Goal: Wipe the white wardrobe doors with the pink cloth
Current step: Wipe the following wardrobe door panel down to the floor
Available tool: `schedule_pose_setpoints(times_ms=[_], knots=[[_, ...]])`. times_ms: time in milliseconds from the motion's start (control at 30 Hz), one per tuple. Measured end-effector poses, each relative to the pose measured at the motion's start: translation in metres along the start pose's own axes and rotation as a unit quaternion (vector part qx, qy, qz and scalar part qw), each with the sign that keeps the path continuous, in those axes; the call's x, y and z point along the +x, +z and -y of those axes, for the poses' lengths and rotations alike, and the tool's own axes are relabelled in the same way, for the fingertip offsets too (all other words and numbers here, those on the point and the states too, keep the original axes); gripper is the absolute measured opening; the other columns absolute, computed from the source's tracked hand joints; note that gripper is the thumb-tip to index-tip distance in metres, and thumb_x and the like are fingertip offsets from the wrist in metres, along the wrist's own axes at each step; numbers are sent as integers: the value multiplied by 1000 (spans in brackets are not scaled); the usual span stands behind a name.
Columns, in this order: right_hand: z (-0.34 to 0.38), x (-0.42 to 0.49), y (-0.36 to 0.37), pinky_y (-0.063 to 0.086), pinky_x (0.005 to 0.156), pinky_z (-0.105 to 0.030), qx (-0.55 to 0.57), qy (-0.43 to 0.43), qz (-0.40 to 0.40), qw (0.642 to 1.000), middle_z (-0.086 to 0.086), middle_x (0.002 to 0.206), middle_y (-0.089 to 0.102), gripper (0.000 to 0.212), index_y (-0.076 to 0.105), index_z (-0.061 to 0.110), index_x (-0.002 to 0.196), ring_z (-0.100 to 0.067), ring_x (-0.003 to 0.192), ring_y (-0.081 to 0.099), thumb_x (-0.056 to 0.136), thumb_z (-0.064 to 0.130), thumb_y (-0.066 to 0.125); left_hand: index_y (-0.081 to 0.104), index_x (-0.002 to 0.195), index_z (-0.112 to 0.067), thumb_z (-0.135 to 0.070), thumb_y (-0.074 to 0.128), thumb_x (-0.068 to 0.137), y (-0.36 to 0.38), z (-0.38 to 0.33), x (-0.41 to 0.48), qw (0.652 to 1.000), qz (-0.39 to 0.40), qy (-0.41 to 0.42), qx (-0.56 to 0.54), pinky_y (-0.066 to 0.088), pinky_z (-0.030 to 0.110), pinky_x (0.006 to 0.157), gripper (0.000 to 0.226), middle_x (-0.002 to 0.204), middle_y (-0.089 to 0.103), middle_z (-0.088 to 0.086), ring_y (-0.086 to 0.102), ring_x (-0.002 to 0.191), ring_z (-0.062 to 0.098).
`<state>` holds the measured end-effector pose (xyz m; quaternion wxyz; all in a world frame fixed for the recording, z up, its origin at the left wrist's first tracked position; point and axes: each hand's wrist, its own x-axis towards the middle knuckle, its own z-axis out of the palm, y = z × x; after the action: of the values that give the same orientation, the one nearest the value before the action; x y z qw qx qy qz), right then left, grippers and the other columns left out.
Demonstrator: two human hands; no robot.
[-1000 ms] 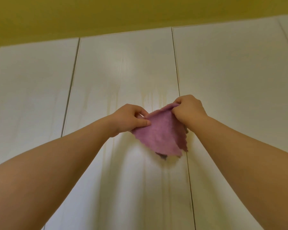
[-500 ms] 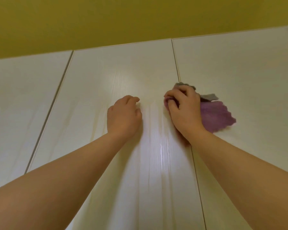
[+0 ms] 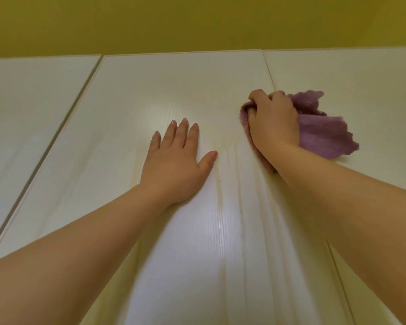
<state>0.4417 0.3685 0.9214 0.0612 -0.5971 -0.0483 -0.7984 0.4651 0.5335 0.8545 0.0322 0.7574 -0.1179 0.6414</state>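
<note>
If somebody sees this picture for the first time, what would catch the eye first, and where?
The pink cloth, gripped in the right hand, stands out against the white wardrobe doors, at the seam between the middle and right door. The left hand lies flat on the middle door, fingers straight. A yellow surface fills the top of the view.

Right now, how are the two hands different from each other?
The left hand lies flat with straight, spread fingers; the right hand is curled up. The left hand holds nothing; the right hand grips the pink cloth. The left hand sits lower on the middle door; the right hand is higher, near that door's right edge. Both are up against the wardrobe.
</note>
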Motion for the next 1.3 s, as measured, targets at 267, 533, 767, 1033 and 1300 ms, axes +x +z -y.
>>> schedule_pose_setpoints(times_ms=[267, 533, 767, 1033, 1300], knots=[[6, 2, -4, 8, 111, -49, -47, -48, 171, 983, 8, 155, 15, 44, 23, 31, 145, -18, 144, 5, 101, 34, 19, -12, 151, -17, -55, 10, 97, 0, 6, 1, 1000, 16, 21, -14, -11, 40, 116, 69, 158, -17, 2, -18, 144, 18], [18, -4, -7, 11, 112, -38, -12, -105, 200, 974, 10, 156, 12, 46, 18, 30, 148, -13, 144, 3, 102, 36, 19, -10, 151, -17, -41, 8, 101, -5, 15, -1, 998, 17, 62, 4, -9, 40, 116, 58, 159, -13, 1, -14, 145, 18], [2, -15, -15, 8, 111, -24, 6, -136, 220, 966, 7, 155, 18, 45, 23, 30, 146, -14, 144, 7, 101, 32, 27, -13, 150, -18, -45, 4, 100, -6, 21, -1, 996, 25, 72, 39, -16, 51, 112, 60, 159, -15, 1, -15, 145, 17], [14, -31, -10, 4, 113, -29, -22, -168, 222, 960, 8, 156, 12, 47, 16, 27, 148, -13, 144, 4, 102, 32, 21, -14, 150, -19, -48, 4, 99, -8, 23, 1, 995, 30, 75, 51, -18, 53, 110, 62, 159, -14, 0, -14, 145, 16], [39, -49, -12, 18, 112, -33, -4, -203, 243, 949, 4, 154, 22, 45, 23, 31, 146, -20, 141, 21, 101, 34, 25, -17, 149, -19, -38, 10, 102, -20, 44, -6, 999, -33, 23, -21, -16, 45, 112, 58, 158, -18, -4, -16, 144, 10]])
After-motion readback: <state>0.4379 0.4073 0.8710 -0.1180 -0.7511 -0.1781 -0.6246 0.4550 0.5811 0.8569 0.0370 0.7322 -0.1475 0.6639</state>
